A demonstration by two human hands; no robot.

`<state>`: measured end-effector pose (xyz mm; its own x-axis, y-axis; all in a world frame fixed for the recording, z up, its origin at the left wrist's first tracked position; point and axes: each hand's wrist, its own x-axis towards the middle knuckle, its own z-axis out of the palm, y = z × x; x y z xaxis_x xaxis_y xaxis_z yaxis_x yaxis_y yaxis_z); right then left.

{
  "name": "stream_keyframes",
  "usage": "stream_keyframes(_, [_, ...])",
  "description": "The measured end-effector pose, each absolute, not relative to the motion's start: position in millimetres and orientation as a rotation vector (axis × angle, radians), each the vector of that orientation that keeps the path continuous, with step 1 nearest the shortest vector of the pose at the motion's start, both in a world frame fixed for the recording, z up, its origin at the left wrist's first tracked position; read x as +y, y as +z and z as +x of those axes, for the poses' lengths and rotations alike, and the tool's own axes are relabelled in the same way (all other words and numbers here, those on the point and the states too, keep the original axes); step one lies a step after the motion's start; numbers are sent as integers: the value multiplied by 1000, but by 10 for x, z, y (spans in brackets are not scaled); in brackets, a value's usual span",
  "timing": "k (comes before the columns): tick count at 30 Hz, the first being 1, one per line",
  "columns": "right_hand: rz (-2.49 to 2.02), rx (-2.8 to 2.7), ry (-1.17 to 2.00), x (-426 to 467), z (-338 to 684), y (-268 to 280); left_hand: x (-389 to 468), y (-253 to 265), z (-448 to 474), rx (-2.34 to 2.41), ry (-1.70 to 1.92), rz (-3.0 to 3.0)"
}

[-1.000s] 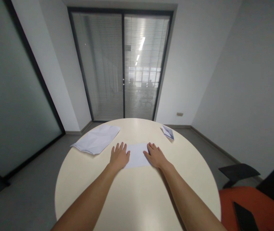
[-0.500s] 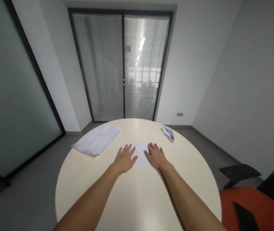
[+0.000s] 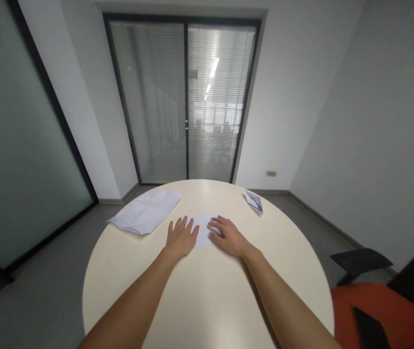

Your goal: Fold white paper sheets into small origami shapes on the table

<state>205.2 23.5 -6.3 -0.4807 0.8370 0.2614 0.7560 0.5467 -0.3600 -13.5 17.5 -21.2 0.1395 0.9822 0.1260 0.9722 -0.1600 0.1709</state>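
A white sheet of paper (image 3: 202,231) lies on the round cream table (image 3: 196,295), between and partly beneath my two hands. My left hand (image 3: 181,237) rests flat over the sheet's left side with its fingers spread. Over the right part of the paper is my right hand (image 3: 230,236), its fingers a little bent, apart and pointing left. Whether the right fingertips press on the paper or hover just above it, I cannot tell. The hands cover the sheet's left and right edges.
Creased white sheets (image 3: 147,211) lie at the table's far left. A folded paper piece (image 3: 253,200) stands near the far right edge. To the right is an orange chair (image 3: 377,310) with black armrests. Glass panels with blinds (image 3: 185,102) rise behind the table.
My left hand has shifted slightly left. My right hand has turned inward, its fingers now pointing more to the left. The sheet has turned slightly and moved a little away and left.
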Motion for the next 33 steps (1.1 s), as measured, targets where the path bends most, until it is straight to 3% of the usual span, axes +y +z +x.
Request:
stream_keyframes(5, [-1199, -2551, 453, 166, 2044, -24, 191, -179, -162, 1994, 349, 2372])
stream_keyframes(16, [-1418, -2415, 447, 249, 2169, -83, 135, -157, -160, 1424, 317, 2570])
stream_keyframes(33, [-1364, -2510, 518, 219, 2186, -20, 196, -191, -166, 1450, 494, 2538])
